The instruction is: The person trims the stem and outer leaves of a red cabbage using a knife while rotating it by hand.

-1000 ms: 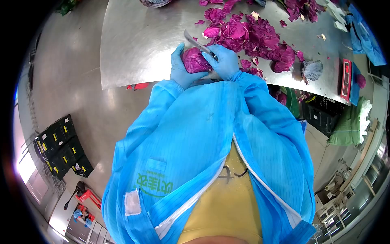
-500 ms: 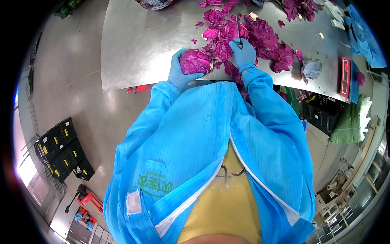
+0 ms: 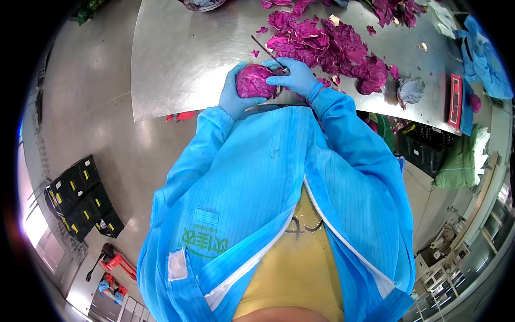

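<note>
A red cabbage (image 3: 254, 81) rests in my left hand (image 3: 232, 92), gloved in blue, with the fingers and thumb curved round its left side near the table's front edge. My right hand (image 3: 296, 77), also gloved, is closed on a knife (image 3: 267, 52) whose thin blade points up and to the left. Its thumb touches the right side of the cabbage, close to the cut stem end. Loose purple cabbage leaves (image 3: 343, 47) lie in a heap beyond and to the right of my right hand.
The metal table (image 3: 177, 70) carries a greyish outer leaf (image 3: 411, 91) on the right and another cabbage (image 3: 204, 4) at the far edge. A red-framed scale (image 3: 456, 102) stands at the right end. Black crates (image 3: 80, 196) are stacked on the floor at left; a green sack (image 3: 456, 169) sits at right.
My right hand has moved left from the leaf heap to the cabbage, and the knife has swung from upright to slanting left. My left hand still holds the cabbage in nearly the same place.
</note>
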Tool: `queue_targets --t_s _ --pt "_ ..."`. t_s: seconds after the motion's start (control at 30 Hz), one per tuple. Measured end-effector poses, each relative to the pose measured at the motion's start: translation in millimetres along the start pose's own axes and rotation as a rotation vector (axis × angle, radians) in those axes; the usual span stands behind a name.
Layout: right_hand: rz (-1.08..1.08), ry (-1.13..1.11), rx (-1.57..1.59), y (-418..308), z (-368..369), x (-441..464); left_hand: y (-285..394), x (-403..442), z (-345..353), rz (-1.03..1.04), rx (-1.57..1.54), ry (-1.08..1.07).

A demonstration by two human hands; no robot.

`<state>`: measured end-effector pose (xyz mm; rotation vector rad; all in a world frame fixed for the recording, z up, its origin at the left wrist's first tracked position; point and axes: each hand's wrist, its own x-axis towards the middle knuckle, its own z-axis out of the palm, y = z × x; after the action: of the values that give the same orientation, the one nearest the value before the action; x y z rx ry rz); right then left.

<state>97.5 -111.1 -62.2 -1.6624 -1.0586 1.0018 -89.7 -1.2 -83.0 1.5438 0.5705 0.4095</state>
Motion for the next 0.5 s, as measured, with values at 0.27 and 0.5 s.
queue_targets --t_s 0.27,0.5 --pt "-0.237 0.315 -0.276 -16 10 -12 5 2 3 0.007 0.056 0.004" --pt "-0.187 0.305 -0.361 -34 30 -26 13 5 11 0.001 0.287 0.043"
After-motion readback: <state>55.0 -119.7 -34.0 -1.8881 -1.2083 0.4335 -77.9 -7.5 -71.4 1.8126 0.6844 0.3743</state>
